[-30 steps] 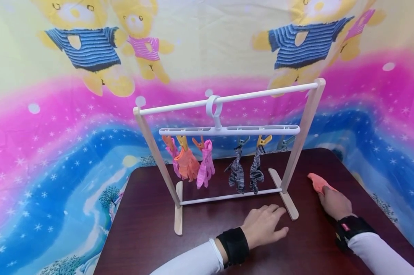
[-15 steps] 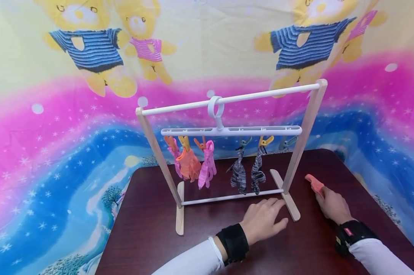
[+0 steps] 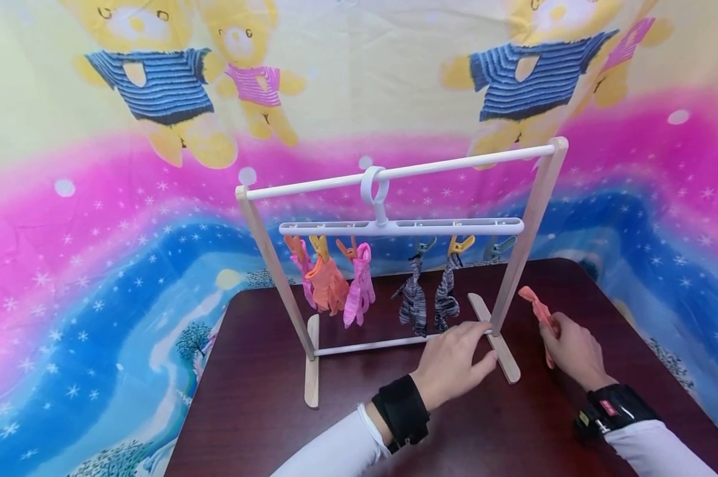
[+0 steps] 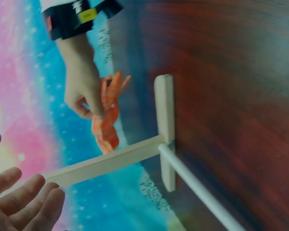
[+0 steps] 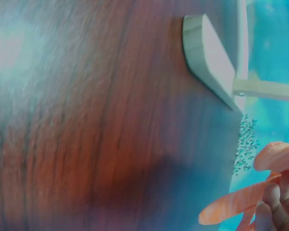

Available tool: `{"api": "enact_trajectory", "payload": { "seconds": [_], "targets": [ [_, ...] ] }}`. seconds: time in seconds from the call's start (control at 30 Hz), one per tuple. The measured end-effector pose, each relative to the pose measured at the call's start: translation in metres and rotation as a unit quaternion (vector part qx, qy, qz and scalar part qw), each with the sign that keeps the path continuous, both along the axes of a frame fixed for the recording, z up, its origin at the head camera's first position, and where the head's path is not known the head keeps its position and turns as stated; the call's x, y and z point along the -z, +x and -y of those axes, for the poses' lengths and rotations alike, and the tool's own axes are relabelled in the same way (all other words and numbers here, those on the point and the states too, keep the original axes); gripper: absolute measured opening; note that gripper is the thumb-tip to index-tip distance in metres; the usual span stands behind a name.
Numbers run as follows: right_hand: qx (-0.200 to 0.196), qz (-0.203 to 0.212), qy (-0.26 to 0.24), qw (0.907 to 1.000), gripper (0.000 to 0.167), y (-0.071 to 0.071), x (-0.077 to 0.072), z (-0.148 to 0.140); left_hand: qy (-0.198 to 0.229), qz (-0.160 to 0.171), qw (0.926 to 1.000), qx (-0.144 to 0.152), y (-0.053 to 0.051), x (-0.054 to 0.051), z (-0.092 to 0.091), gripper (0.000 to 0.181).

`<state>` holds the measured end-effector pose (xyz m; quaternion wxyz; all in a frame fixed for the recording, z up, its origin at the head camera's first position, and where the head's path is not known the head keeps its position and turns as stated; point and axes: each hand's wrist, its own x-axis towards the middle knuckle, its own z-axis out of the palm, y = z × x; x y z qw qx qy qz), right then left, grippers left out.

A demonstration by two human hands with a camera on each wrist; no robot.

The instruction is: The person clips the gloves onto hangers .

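Observation:
My right hand (image 3: 576, 351) pinches a small coral-orange knit glove (image 3: 536, 306) above the table, to the right of the rack. In the left wrist view the glove (image 4: 106, 127) hangs with its fingers up toward the wrist. Beside the rack's right foot, my left hand (image 3: 454, 364) is held with fingers extended and nothing in it. A white hanger (image 3: 401, 228) hangs by its ring from the rack's top bar. Clipped to it are pink gloves (image 3: 359, 291), an orange glove (image 3: 328, 285) and two grey-black striped gloves (image 3: 414, 301). The rightmost grey-blue clip (image 3: 499, 247) holds nothing.
The rack's wooden right post (image 3: 528, 238) stands between the two hands, on a flat foot (image 3: 505, 358). A white lower bar (image 3: 371, 345) joins both feet. All of it stands on a dark red-brown table (image 3: 246, 411) before a printed bear curtain (image 3: 359, 79).
My right hand has lifted the glove off the table and drawn it slightly left. My left hand has risen a little toward the rack's right post.

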<state>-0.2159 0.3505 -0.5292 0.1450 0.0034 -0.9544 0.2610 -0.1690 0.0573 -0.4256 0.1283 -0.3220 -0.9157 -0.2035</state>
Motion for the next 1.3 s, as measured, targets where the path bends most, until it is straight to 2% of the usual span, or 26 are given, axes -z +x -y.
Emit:
{"api": "enact_trajectory", "payload": {
  "seconds": [0.17, 0.3, 0.53, 0.7, 0.97, 1.1, 1.3],
  "targets": [
    [0.009, -0.01, -0.008, 0.9999, 0.022, 0.005, -0.008, 0.006, 0.023, 0.017, 0.9996, -0.006, -0.002, -0.009, 0.001, 0.041],
    [0.02, -0.036, -0.016, 0.999, 0.021, 0.008, -0.016, 0.01, 0.041, 0.036, 0.9985, -0.006, -0.003, -0.015, 0.002, 0.041],
    [0.035, -0.078, -0.037, 0.9956, 0.019, 0.015, -0.03, 0.019, 0.099, 0.073, 0.9924, -0.003, -0.007, -0.026, 0.006, 0.041],
    [0.021, -0.097, -0.062, 0.9931, 0.019, 0.023, -0.039, 0.026, 0.119, 0.086, 0.9891, 0.007, -0.008, -0.03, 0.005, 0.043],
    [0.028, -0.162, -0.111, 0.9801, 0.01, 0.03, -0.056, 0.04, 0.156, 0.103, 0.9824, 0.01, -0.007, -0.043, 0.005, 0.043],
    [0.019, -0.184, -0.125, 0.9747, 0.01, 0.033, -0.062, 0.046, 0.175, 0.105, 0.9788, 0.017, -0.008, -0.048, 0.004, 0.043],
    [-0.004, -0.217, -0.149, 0.9648, 0.01, 0.036, -0.07, 0.053, 0.179, 0.091, 0.9795, 0.015, -0.01, -0.055, 0.002, 0.045]
  ]
}}
